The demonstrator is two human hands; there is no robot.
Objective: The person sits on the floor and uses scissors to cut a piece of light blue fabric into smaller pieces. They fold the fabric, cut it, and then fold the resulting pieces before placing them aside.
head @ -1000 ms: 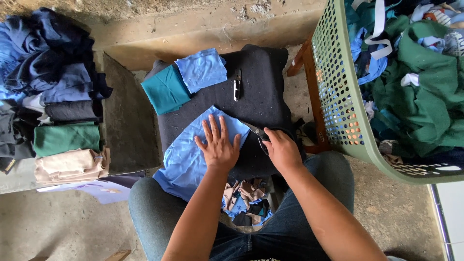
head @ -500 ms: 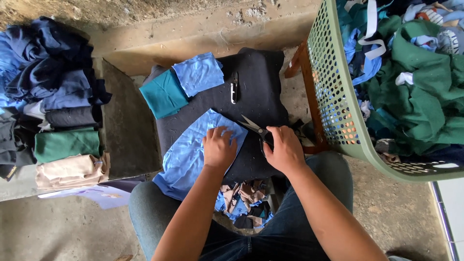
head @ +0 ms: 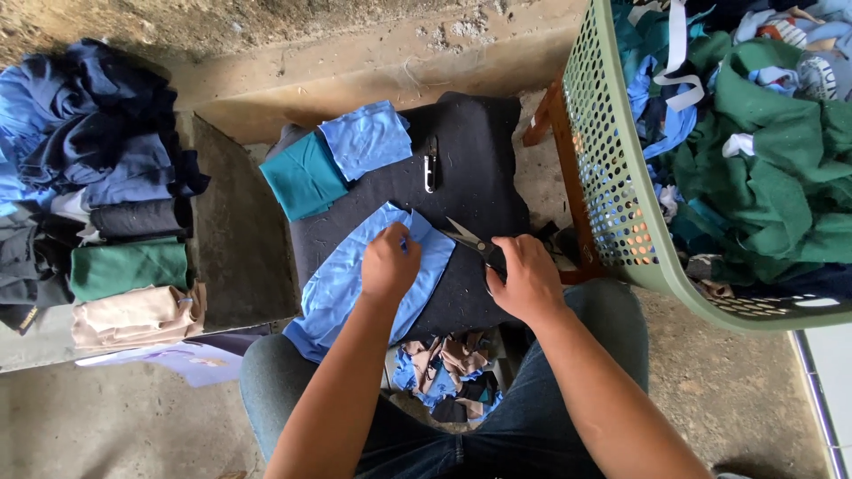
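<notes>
On the dark pad, our scissors (head: pixel 469 239) point left at the blue cloth (head: pixel 355 284).
Left hand (head: pixel 389 263) pinches its edge; right hand (head: pixel 527 279) grips the handles.

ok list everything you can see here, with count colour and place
light blue cloth piece: one, light blue, flat on the dark pad, under the left hand
dark padded work surface: one, black, centre
steel scissors: one, silver blades open, in the right hand
folded cloth squares: two, teal and light blue, top left of the pad
small metal clip tool: one, dark and silver, on the pad
green plastic laundry basket: one, right, full of green and blue fabric
stacked folded fabrics: several, navy, green, beige, on the left ledge
fabric scraps: many, mixed colours, on the floor between the knees
left hand: pinching the blue cloth
right hand: gripping the scissors
</notes>
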